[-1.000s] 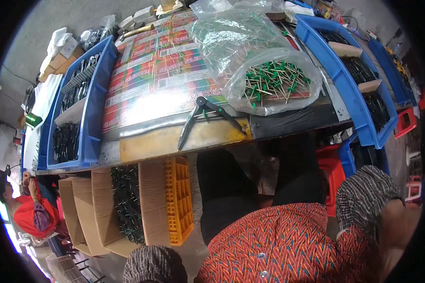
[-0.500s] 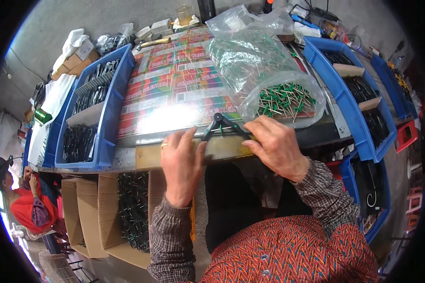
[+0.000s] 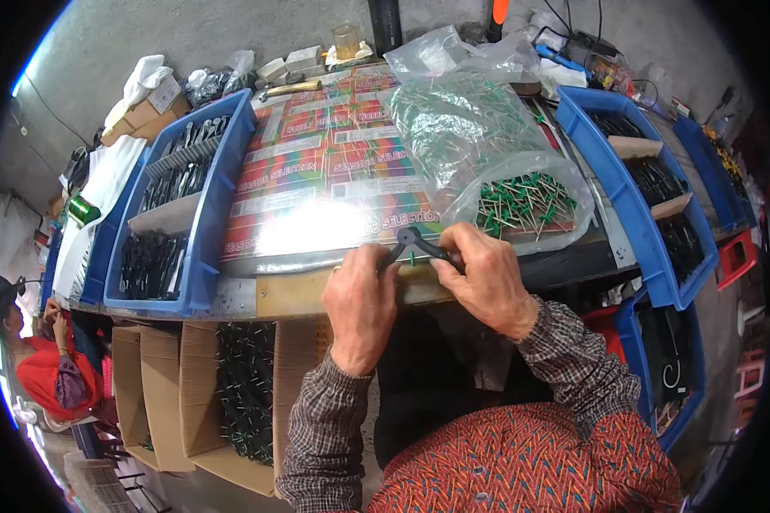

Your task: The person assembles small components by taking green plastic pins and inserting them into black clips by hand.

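Over the front edge of the bench I hold a black hinged V-shaped part [image 3: 411,237], its joint pointing away from me. A small green piece shows between its two legs. My left hand [image 3: 359,299] is closed on the left leg, thumb and fingers pinching its end. On the other side, my right hand [image 3: 486,278] grips the right leg between thumb and fingers. Just beyond my right hand lies an open clear plastic bag [image 3: 453,128] with many thin pale pins with green heads [image 3: 526,203] at its mouth. The ends of both legs are hidden by my fingers.
Blue divided trays with black parts stand at left [image 3: 198,248] and right [image 3: 672,282]. A printed sheet [image 3: 291,192] covers the bench; a hammer [image 3: 289,89] lies at the back. Below left, a cardboard box [image 3: 201,393] holds black-and-green pieces. A person in red [image 3: 47,376] sits far left.
My left hand has moved right and closed onto the left leg of the black V-shaped part. The legs look closer together now. My right hand keeps its grip.
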The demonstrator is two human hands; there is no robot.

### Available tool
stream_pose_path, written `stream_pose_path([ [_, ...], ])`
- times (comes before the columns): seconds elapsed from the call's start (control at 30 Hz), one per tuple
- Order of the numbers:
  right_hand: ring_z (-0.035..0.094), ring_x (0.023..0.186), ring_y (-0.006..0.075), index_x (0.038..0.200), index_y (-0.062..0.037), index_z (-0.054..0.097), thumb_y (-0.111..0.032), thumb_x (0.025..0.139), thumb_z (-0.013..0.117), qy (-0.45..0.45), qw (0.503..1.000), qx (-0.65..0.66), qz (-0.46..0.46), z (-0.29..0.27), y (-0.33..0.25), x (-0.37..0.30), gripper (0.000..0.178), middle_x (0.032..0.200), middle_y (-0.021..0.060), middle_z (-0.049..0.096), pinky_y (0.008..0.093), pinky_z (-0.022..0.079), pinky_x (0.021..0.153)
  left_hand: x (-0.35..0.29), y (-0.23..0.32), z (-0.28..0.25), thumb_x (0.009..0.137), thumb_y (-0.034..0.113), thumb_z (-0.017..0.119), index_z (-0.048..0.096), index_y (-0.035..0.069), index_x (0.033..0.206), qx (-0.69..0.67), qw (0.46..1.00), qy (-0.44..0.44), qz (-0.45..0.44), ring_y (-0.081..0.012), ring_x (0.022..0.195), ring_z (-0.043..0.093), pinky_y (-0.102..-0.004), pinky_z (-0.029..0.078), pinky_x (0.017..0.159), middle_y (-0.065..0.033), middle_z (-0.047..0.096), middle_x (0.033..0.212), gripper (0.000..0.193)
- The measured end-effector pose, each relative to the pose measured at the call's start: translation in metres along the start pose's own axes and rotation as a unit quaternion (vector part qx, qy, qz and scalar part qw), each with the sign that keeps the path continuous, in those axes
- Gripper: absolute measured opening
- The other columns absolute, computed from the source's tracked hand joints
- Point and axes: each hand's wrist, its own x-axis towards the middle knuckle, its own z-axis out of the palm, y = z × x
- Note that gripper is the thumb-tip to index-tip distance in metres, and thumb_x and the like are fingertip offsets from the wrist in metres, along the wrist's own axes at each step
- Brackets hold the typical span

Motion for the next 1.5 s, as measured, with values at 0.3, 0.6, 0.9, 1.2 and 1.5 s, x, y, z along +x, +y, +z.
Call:
stream_pose_path([
  [0.3, 0.06, 0.08, 0.0149, 0.109, 0.0028, 0.049, -0.005, 0.086, 0.059, -0.111, 0.95, 0.266, 0.122, -0.035, -0.01, -0.04, 0.027, 0.084, 0.0127, 0.059, 0.0311, 0.048, 0.071, -0.044, 0.037, -0.009, 0.086, -0.001, 0.066, 0.06, -0.002, 0.101, -0.299, 0.941, -0.044, -0.153, -0.0029, 0.062, 0.052, -0.0183, 0.043, 0.054, -0.0006, 0.062, 0.075, 0.016],
  [0.6, 0.061, 0.082, 0.0123, 0.105, 0.0043, 0.061, -0.022, 0.088, 0.069, -0.124, 0.928, 0.313, 0.159, -0.043, -0.003, -0.073, 0.032, 0.088, 0.0094, 0.066, 0.028, 0.05, 0.074, -0.074, 0.053, 0.001, 0.088, 0.002, 0.066, 0.059, -0.001, 0.106, -0.368, 0.904, -0.084, -0.199, -0.0021, 0.066, 0.053, -0.0165, 0.043, 0.056, 0.0005, 0.063, 0.083, 0.019],
  [0.9, 0.058, 0.08, 0.011, 0.1, 0.0035, 0.062, -0.014, 0.085, 0.068, -0.136, 0.922, 0.316, 0.178, -0.043, 0.0, -0.099, 0.024, 0.084, 0.0095, 0.064, 0.0287, 0.048, 0.071, -0.098, 0.062, 0.005, 0.088, 0.002, 0.065, 0.056, -0.001, 0.108, -0.417, 0.868, -0.101, -0.251, -0.0044, 0.057, 0.049, -0.0181, 0.037, 0.048, -0.0011, 0.057, 0.078, 0.022],
  [1.2, 0.057, 0.072, 0.0034, 0.111, 0.0019, 0.061, -0.01, 0.089, 0.066, -0.205, 0.861, 0.371, 0.282, -0.037, 0.006, -0.107, 0.026, 0.086, -0.0003, 0.062, 0.0193, 0.049, 0.062, -0.109, 0.064, 0.014, 0.09, 0.003, 0.063, 0.055, -0.002, 0.106, -0.49, 0.807, -0.111, -0.311, -0.0044, 0.058, 0.051, -0.0174, 0.038, 0.047, -0.006, 0.063, 0.086, 0.019],
  [1.5, 0.057, 0.083, 0.0078, 0.105, 0.0013, 0.064, -0.016, 0.085, 0.071, -0.192, 0.867, 0.374, 0.266, -0.027, 0.014, -0.112, 0.027, 0.087, 0.005, 0.065, 0.0261, 0.048, 0.073, -0.114, 0.055, 0.019, 0.09, 0.003, 0.063, 0.056, -0.002, 0.106, -0.498, 0.791, -0.12, -0.334, -0.0042, 0.058, 0.051, -0.0173, 0.039, 0.047, -0.0052, 0.063, 0.084, 0.018],
])
